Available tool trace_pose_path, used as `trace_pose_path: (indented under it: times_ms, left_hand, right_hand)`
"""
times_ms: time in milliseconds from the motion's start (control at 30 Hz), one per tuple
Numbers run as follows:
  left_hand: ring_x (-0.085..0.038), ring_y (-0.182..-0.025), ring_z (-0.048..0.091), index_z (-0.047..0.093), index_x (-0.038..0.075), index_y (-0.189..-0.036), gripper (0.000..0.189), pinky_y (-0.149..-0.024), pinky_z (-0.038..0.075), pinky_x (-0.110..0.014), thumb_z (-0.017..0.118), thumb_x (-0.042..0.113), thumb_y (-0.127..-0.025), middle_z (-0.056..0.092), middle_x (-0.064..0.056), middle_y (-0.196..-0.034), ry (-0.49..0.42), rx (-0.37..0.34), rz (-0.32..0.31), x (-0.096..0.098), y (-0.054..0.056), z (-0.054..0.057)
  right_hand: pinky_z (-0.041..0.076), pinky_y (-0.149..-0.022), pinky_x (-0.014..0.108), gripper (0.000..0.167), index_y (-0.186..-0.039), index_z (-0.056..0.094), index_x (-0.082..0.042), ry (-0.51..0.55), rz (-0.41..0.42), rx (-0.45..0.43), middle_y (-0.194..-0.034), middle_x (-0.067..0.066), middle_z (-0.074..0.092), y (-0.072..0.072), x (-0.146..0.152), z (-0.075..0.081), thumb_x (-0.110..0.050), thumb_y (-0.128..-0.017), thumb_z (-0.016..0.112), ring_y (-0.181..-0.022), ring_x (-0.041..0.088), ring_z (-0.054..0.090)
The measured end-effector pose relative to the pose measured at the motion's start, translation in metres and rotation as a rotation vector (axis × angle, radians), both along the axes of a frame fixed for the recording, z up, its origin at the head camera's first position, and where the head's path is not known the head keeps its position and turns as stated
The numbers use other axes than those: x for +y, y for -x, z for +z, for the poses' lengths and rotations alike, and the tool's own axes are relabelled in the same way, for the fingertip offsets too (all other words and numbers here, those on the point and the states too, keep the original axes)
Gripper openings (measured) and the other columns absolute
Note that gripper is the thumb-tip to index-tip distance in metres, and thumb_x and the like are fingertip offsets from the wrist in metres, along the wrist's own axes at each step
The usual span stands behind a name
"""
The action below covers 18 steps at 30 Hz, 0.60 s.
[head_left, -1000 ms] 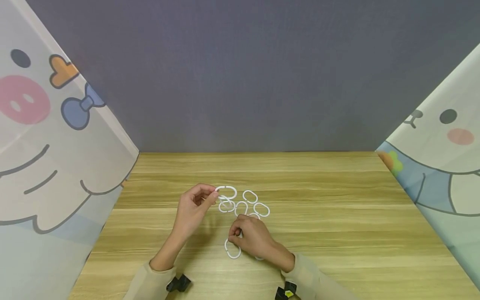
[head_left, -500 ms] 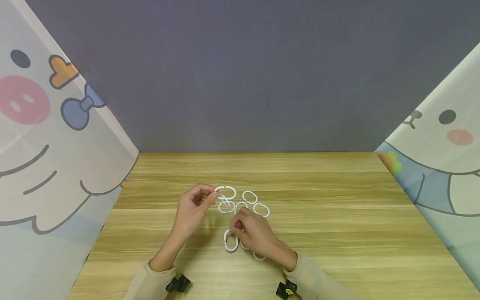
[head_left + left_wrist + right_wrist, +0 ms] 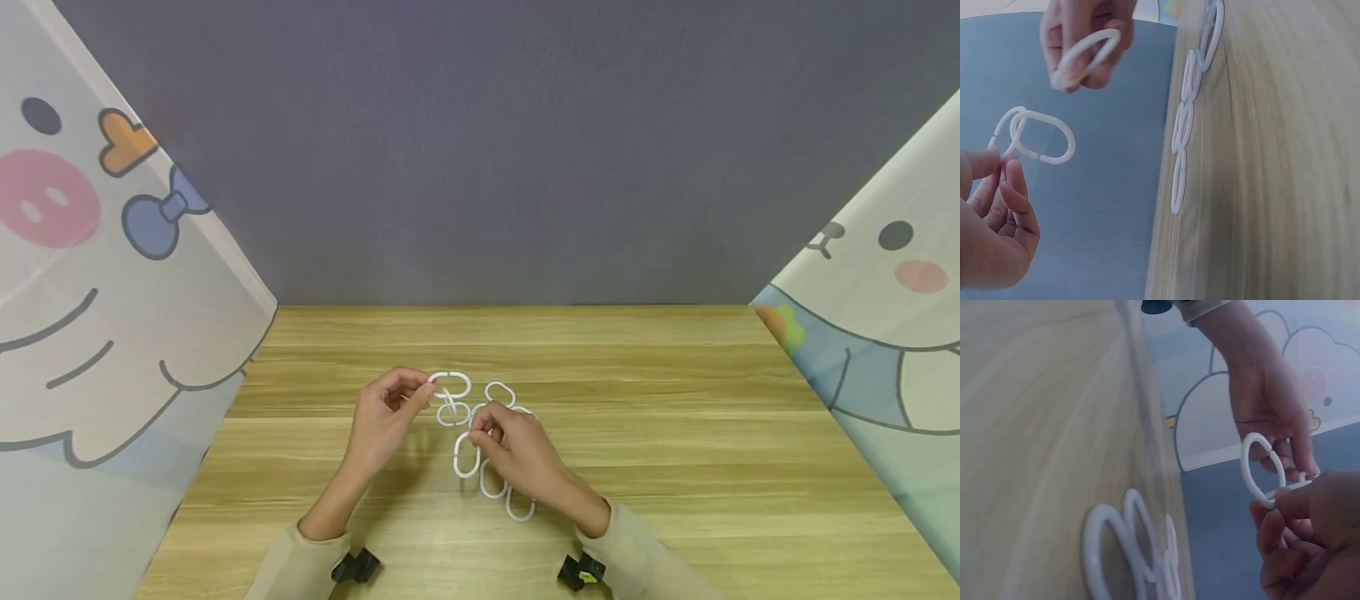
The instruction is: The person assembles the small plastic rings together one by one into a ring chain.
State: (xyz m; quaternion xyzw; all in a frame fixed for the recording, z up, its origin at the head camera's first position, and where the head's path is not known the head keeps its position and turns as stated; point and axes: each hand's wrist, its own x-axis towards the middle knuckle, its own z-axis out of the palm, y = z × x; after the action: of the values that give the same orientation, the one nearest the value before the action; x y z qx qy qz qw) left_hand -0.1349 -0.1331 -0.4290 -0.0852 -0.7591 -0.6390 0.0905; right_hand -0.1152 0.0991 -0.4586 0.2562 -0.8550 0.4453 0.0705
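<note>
In the head view my left hand pinches a white oval plastic link between thumb and fingertips, raised off the table. A second white link hangs threaded through it, plain in the left wrist view. To its right and lower, my right hand pinches a single white link by one end. That link is tilted, and a small gap shows in its side. The right wrist view has both hands close together, my right hand low at the right.
Several loose white links lie on the wooden table. One link is below the left hand's pair, another farther back, and two, including a link, nearer the front. A grey panel stands behind the table, with printed cartoon panels at the sides.
My right hand has lifted its link off the table and moved it away from me, toward the left hand's links. Links it covered near the front now show. The left hand stays put.
</note>
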Motion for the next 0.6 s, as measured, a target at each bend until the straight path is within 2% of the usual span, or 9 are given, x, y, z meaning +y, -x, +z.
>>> trace_pose_path:
  times_ms: [267, 467, 600]
  left_hand:
    - [-0.010, -0.079, 0.069, 0.078, -0.003, -0.106, 0.007, -0.069, 0.053, -0.020, 0.080, 0.002, -0.101, 0.076, -0.015, -0.092, 0.001, -0.004, -0.016, 0.002, 0.000, -0.004]
    - [-0.010, -0.081, 0.068, 0.078, -0.002, -0.106, 0.007, -0.070, 0.052, -0.020, 0.080, 0.003, -0.102, 0.076, -0.012, -0.092, 0.022, -0.001, -0.024, 0.006, -0.001, -0.006]
    - [-0.010, -0.081, 0.068, 0.078, -0.001, -0.105, 0.006, -0.070, 0.052, -0.020, 0.080, 0.004, -0.102, 0.077, -0.011, -0.093, 0.021, -0.001, -0.034, 0.009, -0.002, -0.007]
  right_hand:
    - [0.049, -0.057, 0.020, 0.009, -0.100, 0.073, -0.007, 0.187, -0.040, -0.071, -0.083, 0.000, 0.070, -0.001, 0.003, 0.018, 0.000, -0.101, 0.079, -0.067, 0.004, 0.058]
    - [0.056, -0.060, 0.022, 0.005, -0.105, 0.071, 0.001, 0.319, -0.081, -0.170, -0.088, 0.009, 0.072, 0.003, 0.009, 0.028, 0.004, -0.103, 0.075, -0.068, 0.024, 0.069]
    - [0.055, -0.059, 0.020, 0.005, -0.105, 0.070, 0.005, 0.406, -0.116, -0.234, -0.089, 0.012, 0.071, 0.008, 0.010, 0.034, 0.006, -0.103, 0.074, -0.068, 0.020, 0.066]
